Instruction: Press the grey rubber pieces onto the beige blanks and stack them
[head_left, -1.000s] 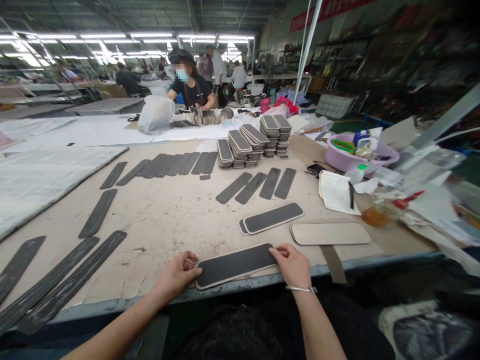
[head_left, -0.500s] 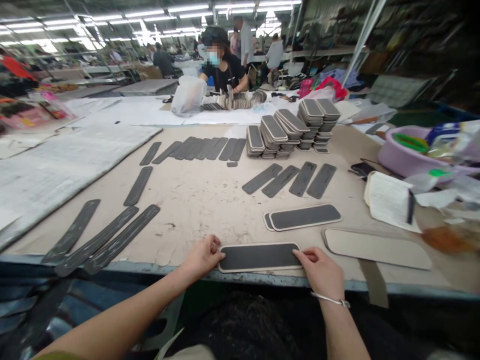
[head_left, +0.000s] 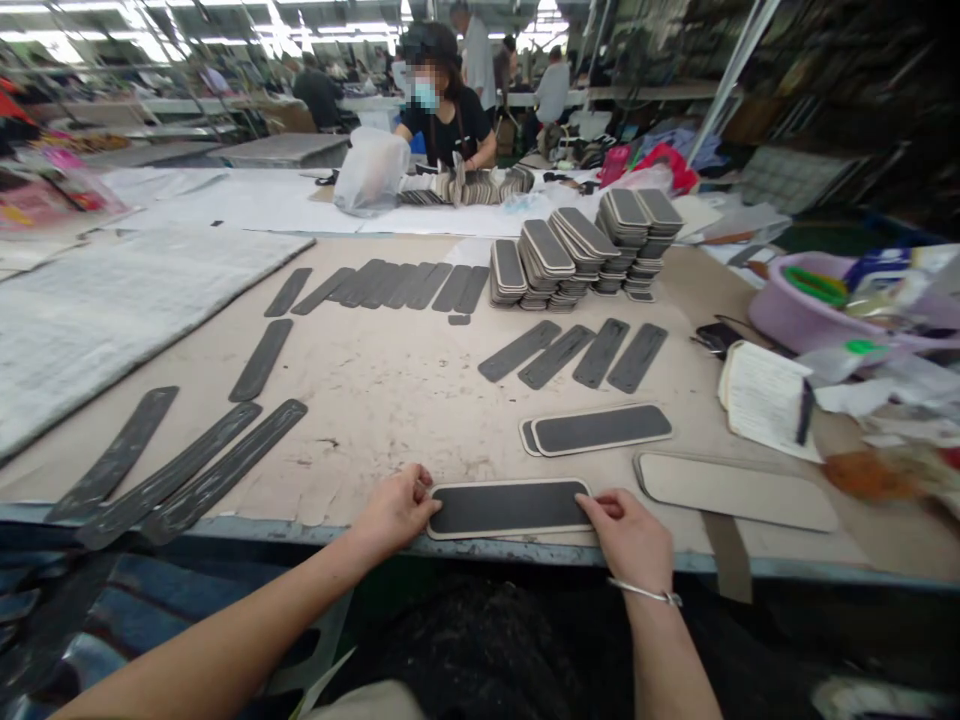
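Observation:
A long black panel with rounded corners and a pale border (head_left: pixel 510 508) lies at the table's front edge. My left hand (head_left: pixel 401 510) pinches its left end between thumb and fingers. At the other end, my right hand (head_left: pixel 626 535) is closed on the right edge, thumb on top. A pale layer peeks out below the panel near its lower right side. Just beyond it lie two overlapping bordered panels (head_left: pixel 604 430). To the right of my right hand is a small stack of plain beige panels (head_left: pixel 739 492) with a brown strip (head_left: pixel 727 555) under it.
Bordered panels stand in stacks (head_left: pixel 547 250) at the back. Dark strips lie in a row (head_left: pixel 405 286), at centre right (head_left: pixel 574 357) and at left (head_left: pixel 225 470). A notebook (head_left: pixel 769 395) and purple basin (head_left: pixel 795 300) are on the right. A co-worker (head_left: pixel 450 130) is across the table.
The view has tilted down and shifted slightly. Both hands keep their hold at the two ends of the black panel, which lies in about the same place.

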